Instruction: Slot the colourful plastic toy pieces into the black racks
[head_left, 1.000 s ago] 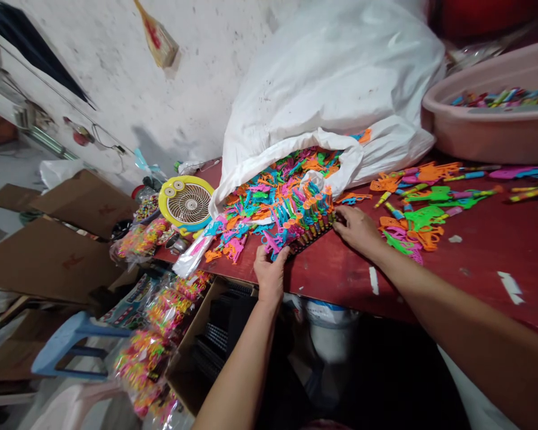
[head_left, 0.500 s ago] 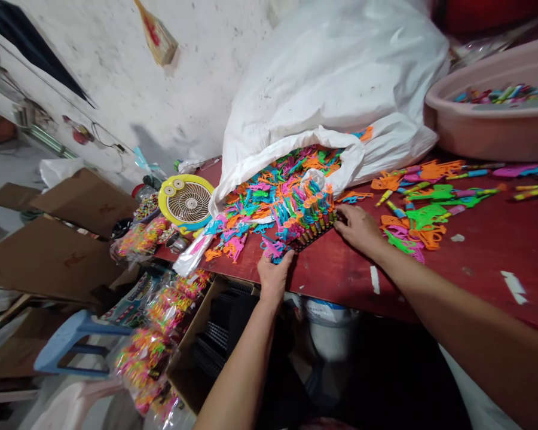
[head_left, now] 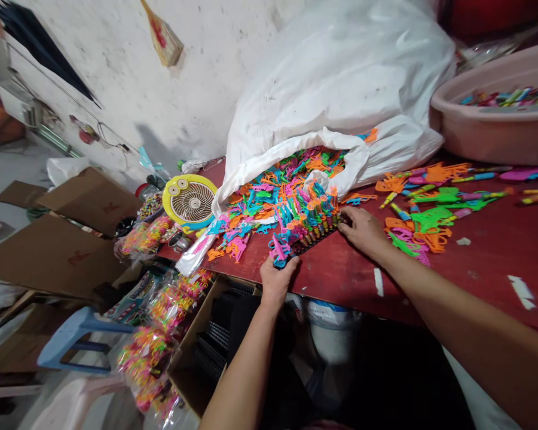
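A black rack [head_left: 312, 243] on the red table holds rows of small, bright plastic toys [head_left: 311, 215] standing upright, with striped yellow and dark stems. My left hand [head_left: 277, 279] grips the rack's near left end, thumb along the edge, close to pink and blue toy pieces [head_left: 280, 248]. At the other end, my right hand [head_left: 362, 230] has its fingers bent against the rack's right side; its fingertips are partly hidden. Behind the rack, a heap of loose plastic pieces [head_left: 253, 203] spills from a large white sack [head_left: 341, 77].
More toy pieces [head_left: 434, 212] lie on the table [head_left: 484, 269] to the right, below a pink basin [head_left: 484, 134]. A yellow fan [head_left: 190, 202] stands at the left. Under the table edge are a carton of black racks [head_left: 217, 340], bagged toys [head_left: 147, 352] and a blue stool [head_left: 72, 343].
The view has shifted slightly, so everything sits a little further right. Both hands stay at the rack's ends, and the pink piece by my left hand stands a bit more upright.
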Available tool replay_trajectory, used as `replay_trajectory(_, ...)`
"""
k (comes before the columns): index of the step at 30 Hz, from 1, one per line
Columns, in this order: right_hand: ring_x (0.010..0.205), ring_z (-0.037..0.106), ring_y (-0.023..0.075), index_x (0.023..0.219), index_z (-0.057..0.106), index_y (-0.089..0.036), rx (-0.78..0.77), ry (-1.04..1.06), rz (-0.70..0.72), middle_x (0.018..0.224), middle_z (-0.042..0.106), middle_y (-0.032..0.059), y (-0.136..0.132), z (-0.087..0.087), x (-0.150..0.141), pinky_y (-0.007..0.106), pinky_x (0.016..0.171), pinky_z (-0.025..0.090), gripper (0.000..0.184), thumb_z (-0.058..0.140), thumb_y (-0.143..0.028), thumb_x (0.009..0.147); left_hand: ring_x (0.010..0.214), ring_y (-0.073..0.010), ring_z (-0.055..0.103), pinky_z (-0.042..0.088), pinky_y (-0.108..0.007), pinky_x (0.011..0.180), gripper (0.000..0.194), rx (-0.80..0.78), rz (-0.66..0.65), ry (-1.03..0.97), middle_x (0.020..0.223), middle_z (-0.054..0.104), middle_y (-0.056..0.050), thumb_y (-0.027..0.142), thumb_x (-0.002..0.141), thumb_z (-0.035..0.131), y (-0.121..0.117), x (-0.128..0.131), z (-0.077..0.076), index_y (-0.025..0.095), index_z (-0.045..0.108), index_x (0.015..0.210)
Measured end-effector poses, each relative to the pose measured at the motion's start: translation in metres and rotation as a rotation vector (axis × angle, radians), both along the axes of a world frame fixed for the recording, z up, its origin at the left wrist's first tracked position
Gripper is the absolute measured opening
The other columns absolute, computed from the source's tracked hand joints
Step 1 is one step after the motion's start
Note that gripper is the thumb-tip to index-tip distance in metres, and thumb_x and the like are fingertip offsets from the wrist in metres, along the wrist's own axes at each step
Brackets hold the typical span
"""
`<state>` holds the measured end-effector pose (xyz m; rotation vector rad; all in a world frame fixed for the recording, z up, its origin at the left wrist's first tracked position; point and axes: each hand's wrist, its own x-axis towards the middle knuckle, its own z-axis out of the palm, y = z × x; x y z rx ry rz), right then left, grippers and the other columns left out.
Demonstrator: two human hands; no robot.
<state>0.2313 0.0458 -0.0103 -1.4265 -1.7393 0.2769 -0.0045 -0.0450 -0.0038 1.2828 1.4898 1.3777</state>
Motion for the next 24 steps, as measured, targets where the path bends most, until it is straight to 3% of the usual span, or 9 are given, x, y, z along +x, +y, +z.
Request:
replay_trajectory(3, 0.076, 0.057, 0.0221, 0.086, 0.064, -0.019, -0.010, 0.009, 0.005, 0.083, 0.068, 0.0074, -0.001, 0.002, 0.000, 0.031, 0.067, 0.038, 0.016, 0.054, -0.021, 0.075, 0.043, -0.0081, 0.051, 0.039, -0.019, 0.046, 0.036, -0.071, -0.026, -0.112, 0.053, 0.064, 0.001, 0.041, 0.069, 0.082, -0.006, -0.003, 0.007, 0.013, 0.070, 0.087)
replay_trajectory(5, 0.073, 0.056, 0.0212, 0.083, 0.063, -0.020, -0.032, 0.007, -0.001, 0.081, 0.067, 0.0067, -0.002, 0.004, 0.000, 0.030, 0.065, 0.037, 0.013, 0.054, -0.022, 0.075, 0.041, -0.0078, 0.051, 0.032, -0.018, 0.041, 0.036, -0.104, -0.037, -0.248, 0.055, 0.065, -0.001, 0.040, 0.068, 0.082, -0.008, -0.004, 0.012, 0.011, 0.069, 0.086)
replay_trajectory(9, 0.070, 0.056, 0.0203, 0.081, 0.062, -0.021, -0.044, 0.009, -0.014, 0.078, 0.066, 0.0057, -0.002, 0.005, 0.000, 0.030, 0.062, 0.037, 0.010, 0.055, -0.023, 0.074, 0.055, -0.0076, 0.061, 0.039, -0.016, 0.045, 0.035, -0.108, 0.020, -0.552, 0.079, 0.073, -0.006, 0.030, 0.058, 0.087, -0.008, -0.007, 0.019, 0.011, 0.068, 0.080)
replay_trajectory(13, 0.071, 0.057, 0.0205, 0.079, 0.062, -0.021, -0.012, 0.026, 0.014, 0.077, 0.066, 0.0051, -0.001, 0.003, 0.001, 0.030, 0.062, 0.038, 0.009, 0.055, -0.022, 0.073, 0.058, -0.0051, 0.059, 0.043, -0.015, 0.051, 0.035, -0.140, 0.115, -0.744, 0.078, 0.070, -0.002, 0.023, 0.056, 0.089, -0.010, -0.012, 0.022, 0.012, 0.067, 0.080)
replay_trajectory(16, 0.071, 0.057, 0.0206, 0.079, 0.062, -0.022, -0.014, 0.018, -0.002, 0.077, 0.067, 0.0053, -0.001, 0.002, 0.001, 0.030, 0.062, 0.038, 0.009, 0.055, -0.023, 0.073, 0.056, -0.0030, 0.055, 0.038, -0.013, 0.046, 0.038, -0.147, 0.129, -0.856, 0.078, 0.067, 0.000, 0.025, 0.056, 0.090, -0.012, -0.013, 0.023, 0.013, 0.065, 0.083)
replay_trajectory(20, 0.069, 0.056, 0.0206, 0.081, 0.063, -0.021, -0.041, 0.013, -0.026, 0.077, 0.066, 0.0055, -0.001, 0.003, 0.000, 0.030, 0.061, 0.037, 0.011, 0.056, -0.024, 0.073, 0.053, -0.0029, 0.052, 0.032, -0.013, 0.043, 0.041, -0.053, 0.112, -0.692, 0.072, 0.064, 0.002, 0.029, 0.058, 0.090, -0.016, -0.007, 0.021, 0.013, 0.067, 0.087)
replay_trajectory(24, 0.070, 0.057, 0.0211, 0.081, 0.063, -0.022, -0.034, 0.015, -0.015, 0.077, 0.066, 0.0050, -0.001, 0.001, 0.000, 0.030, 0.062, 0.038, 0.012, 0.056, -0.024, 0.072, 0.058, -0.0086, 0.060, 0.047, -0.019, 0.054, 0.038, 0.028, 0.127, -0.492, 0.069, 0.063, 0.001, 0.033, 0.061, 0.088, -0.013, 0.005, 0.018, 0.012, 0.066, 0.084)
